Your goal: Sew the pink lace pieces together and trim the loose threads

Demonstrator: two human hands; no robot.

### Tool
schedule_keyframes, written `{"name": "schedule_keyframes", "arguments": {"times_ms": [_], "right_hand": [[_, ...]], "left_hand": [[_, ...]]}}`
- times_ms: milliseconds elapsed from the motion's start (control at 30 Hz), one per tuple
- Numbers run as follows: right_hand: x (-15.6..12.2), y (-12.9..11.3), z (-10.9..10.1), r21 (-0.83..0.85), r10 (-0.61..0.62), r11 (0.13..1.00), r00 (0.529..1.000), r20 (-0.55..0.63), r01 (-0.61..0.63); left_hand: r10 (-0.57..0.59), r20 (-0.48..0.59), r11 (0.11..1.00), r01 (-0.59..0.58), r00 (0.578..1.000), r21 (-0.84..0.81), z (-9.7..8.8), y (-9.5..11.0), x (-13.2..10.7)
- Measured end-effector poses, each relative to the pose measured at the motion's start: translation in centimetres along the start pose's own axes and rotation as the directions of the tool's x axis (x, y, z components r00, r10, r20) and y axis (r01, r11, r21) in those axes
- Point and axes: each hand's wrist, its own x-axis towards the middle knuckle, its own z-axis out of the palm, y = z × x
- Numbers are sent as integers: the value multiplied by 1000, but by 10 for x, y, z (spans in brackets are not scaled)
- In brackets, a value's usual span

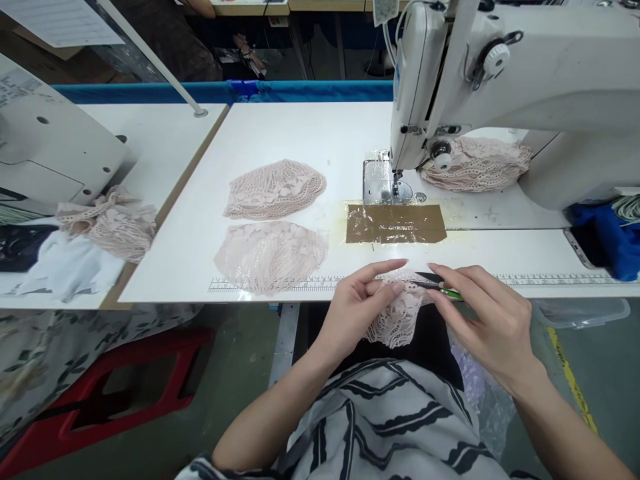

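Pinching a lace piece just over the front edge of the desk, the left hand has its fingers clamped on the cloth. The right hand grips green-handled snips, fingers closed around them, tip at the lace. Two lace cups lie well to the left on the desk.

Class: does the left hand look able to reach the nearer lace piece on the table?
Probably yes: the nearer lace piece lies just left of the left hand, with only bare table between. The hand is pinching a lace scrap, though, so it is not free.
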Motion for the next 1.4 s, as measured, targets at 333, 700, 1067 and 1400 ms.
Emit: {"name": "schedule_keyframes", "arguments": {"times_ms": [333, 700, 1067, 1400], "right_hand": [[-1, 1, 0, -3, -1, 1000, 1000, 4, 1], [-4, -2, 0, 3, -14, 1000, 999, 34, 14], [-6, 0, 1, 24, 12, 1000, 999, 29, -13], [21, 3, 4, 483, 357, 726, 869, 343, -489]], "left_hand": [[-1, 7, 1000, 0, 1000, 22, -2, -3, 2], [4, 14, 1000, -4, 1000, -9, -2, -5, 2], [29, 28, 999, -30, 999, 39, -3, -4, 0], [17, 103, 999, -20, 995, 24, 1, -2, 0]]}}
